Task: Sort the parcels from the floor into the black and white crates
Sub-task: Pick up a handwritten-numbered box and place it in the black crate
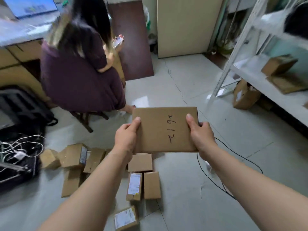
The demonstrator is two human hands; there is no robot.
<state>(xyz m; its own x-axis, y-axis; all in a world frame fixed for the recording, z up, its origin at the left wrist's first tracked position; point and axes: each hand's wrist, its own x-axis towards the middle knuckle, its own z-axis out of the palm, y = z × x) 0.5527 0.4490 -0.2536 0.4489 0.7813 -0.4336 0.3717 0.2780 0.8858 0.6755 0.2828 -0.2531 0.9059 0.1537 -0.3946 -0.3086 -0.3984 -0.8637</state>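
I hold a flat brown cardboard parcel [164, 129] with black handwriting on its top, raised above the floor at mid-frame. My left hand [127, 136] grips its left edge, thumb on top. My right hand [200, 133] grips its right edge the same way. Below it, several more cardboard parcels lie on the grey floor, among them a labelled parcel [134, 185], a plain parcel [152, 185] beside it and a labelled one [125, 217] at the bottom edge. A black crate [15, 104] stands at the far left. No white crate is in view.
A person in a dark purple dress [78, 77] sits on a stool at the left, holding a phone. A white metal shelf [260, 67] with boxes stands on the right. A black cable [233, 152] crosses the floor. A bag with white cords [18, 154] lies at left.
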